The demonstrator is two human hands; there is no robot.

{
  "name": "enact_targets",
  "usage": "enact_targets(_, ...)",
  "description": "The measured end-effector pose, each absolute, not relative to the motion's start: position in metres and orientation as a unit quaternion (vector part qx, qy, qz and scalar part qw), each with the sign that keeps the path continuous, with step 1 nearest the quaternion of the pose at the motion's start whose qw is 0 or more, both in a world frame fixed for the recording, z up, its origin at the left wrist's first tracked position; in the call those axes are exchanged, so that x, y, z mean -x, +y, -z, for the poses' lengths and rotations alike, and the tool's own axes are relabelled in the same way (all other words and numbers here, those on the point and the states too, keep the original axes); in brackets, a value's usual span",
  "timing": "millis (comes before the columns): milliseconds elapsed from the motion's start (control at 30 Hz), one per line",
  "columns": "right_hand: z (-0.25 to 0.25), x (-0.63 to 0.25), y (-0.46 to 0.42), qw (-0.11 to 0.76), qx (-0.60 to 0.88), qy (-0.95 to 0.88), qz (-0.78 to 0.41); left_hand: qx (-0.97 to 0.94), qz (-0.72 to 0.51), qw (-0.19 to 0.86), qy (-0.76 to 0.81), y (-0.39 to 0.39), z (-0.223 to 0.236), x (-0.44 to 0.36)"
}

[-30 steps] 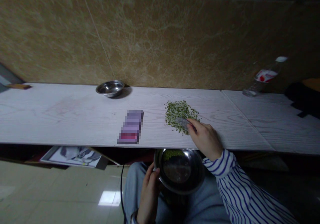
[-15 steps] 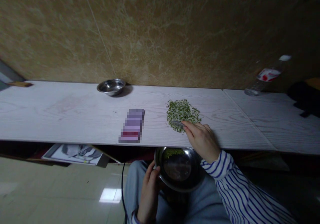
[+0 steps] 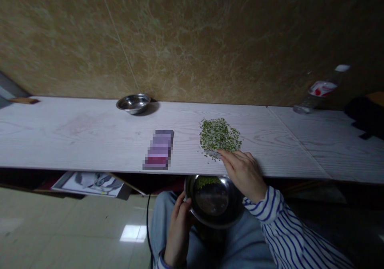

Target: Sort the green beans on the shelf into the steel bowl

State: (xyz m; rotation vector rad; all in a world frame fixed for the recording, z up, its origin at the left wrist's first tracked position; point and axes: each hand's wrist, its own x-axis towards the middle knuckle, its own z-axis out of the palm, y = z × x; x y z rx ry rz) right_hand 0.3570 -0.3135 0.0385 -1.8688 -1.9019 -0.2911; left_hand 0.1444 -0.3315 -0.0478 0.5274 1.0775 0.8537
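A patch of small green bits (image 3: 219, 133), too small to name surely, lies spread on the white wood-grain table (image 3: 90, 141). My right hand (image 3: 242, 172) pinches a thin, greyish, see-through flat piece (image 3: 212, 153) against the tabletop, at the near edge of the patch. Below the table's front edge, a large steel bowl (image 3: 220, 221) sits at my lap, with more green bits (image 3: 207, 181) gathered at its far side. My left hand (image 3: 179, 227) grips the bowl's left rim, thumb on top and fingers partly hidden beneath it.
A small steel bowl (image 3: 133, 104) stands near the wall, left of the patch. A blurred-out purple phone-shaped item (image 3: 159, 149) lies nearer the front edge. Back right are a clear plastic bottle (image 3: 322, 89) and a dark bundle (image 3: 366, 115). Under the table is an open box (image 3: 90, 183).
My right hand has drawn the flat piece slightly left and toward the table's near edge, to the patch's near side. My left hand keeps hold of the large bowl.
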Motion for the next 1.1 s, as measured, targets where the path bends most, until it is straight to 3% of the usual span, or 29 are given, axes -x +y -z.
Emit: enact_targets(1100, -0.03, -0.357, -0.333, 0.261, 0.671, -0.685, 0.116, -0.251, -0.409, 0.725, 0.494, -0.332, 0.051, -0.144)
